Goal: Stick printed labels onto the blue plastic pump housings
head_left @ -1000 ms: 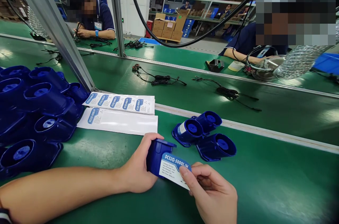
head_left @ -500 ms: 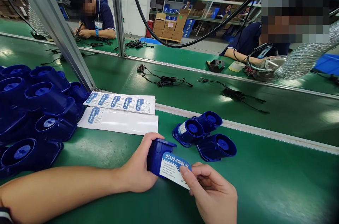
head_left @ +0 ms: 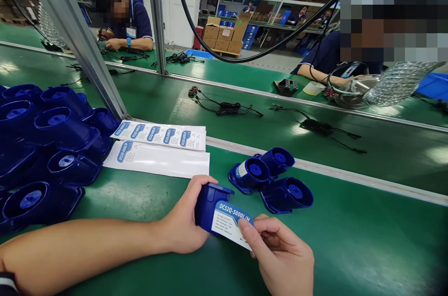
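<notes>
My left hand (head_left: 187,221) is wrapped round a dark blue plastic housing (head_left: 204,207), holding it above the green table. Between the thumb and fingers of my right hand (head_left: 280,251) is a blue and white label sticker (head_left: 229,226) printed "DC52Q-5000L/H". The sticker's left end lies against the housing's side; its right end is pinched and stands off. Beyond my hands lie two label sheets, one with several stickers (head_left: 159,135) and one mostly bare with a single sticker left (head_left: 168,160). Three blue housings (head_left: 257,170) stand grouped on the right, one bearing a label.
Many more blue housings (head_left: 56,128) are heaped at the left beside a slanted metal post (head_left: 77,39). Coiled black cables (head_left: 229,108) lie on the strip behind a pale rail. A black cable (head_left: 196,34) hangs across the top. Two co-workers sit opposite.
Both hands, the housing and the sticker keep almost the same position. The black cables on the strip behind have shifted slightly to the right.
</notes>
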Motion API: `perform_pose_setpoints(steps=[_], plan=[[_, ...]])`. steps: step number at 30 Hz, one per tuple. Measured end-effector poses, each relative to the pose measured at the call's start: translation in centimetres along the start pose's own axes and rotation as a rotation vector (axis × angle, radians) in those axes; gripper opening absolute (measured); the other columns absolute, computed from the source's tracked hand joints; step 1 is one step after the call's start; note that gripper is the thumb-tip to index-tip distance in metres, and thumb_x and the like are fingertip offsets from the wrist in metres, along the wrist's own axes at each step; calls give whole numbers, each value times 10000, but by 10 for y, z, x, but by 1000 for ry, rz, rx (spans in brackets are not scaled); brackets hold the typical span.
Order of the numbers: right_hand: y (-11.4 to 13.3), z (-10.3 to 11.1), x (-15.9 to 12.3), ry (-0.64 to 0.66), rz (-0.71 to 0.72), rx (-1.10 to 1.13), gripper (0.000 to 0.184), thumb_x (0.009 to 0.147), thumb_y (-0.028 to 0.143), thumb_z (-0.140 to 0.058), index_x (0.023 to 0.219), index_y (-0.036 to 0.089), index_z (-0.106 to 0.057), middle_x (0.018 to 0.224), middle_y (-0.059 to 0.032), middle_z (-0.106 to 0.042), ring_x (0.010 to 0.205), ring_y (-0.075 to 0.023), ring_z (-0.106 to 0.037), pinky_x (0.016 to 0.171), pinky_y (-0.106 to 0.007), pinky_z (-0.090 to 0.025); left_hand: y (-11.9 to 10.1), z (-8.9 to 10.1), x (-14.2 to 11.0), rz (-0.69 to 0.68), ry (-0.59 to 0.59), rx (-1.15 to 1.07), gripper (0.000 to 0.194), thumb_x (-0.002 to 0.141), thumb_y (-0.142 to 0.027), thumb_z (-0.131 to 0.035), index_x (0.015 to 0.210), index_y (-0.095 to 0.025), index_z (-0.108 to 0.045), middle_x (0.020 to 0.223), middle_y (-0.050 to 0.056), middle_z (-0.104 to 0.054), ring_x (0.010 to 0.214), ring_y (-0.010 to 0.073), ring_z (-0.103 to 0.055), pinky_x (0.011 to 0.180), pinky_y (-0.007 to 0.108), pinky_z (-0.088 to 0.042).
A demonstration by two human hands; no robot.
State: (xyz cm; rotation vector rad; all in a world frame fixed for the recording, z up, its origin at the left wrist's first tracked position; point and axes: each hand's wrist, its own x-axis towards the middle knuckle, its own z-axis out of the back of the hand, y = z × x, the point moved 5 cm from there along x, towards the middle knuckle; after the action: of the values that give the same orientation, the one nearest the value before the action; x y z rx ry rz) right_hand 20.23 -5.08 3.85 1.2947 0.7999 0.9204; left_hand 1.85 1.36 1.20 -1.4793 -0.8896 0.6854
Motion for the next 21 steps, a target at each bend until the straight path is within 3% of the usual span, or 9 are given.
perform_pose_setpoints(steps=[8,21], plan=[[-3,3,6,98,98,-49,288,825,351,-903,644,225,-717,644,-2,-642,463,-123,-521,420,-257,-401,-1,1,1,-26,-8,25,856,691,72,-651,1434,-286,-421,1205,67,-591,888,180,-618,733,300,-518],[-5,5,7,107,118,-68,296,840,339,-894,645,222,-704,634,8,-640,458,-116,-530,416,-236,-417,2,0,0,-3,-10,10,887,681,93,-651,1441,-293,-408,1244,79,-578,926,194,-628,766,321,-529]])
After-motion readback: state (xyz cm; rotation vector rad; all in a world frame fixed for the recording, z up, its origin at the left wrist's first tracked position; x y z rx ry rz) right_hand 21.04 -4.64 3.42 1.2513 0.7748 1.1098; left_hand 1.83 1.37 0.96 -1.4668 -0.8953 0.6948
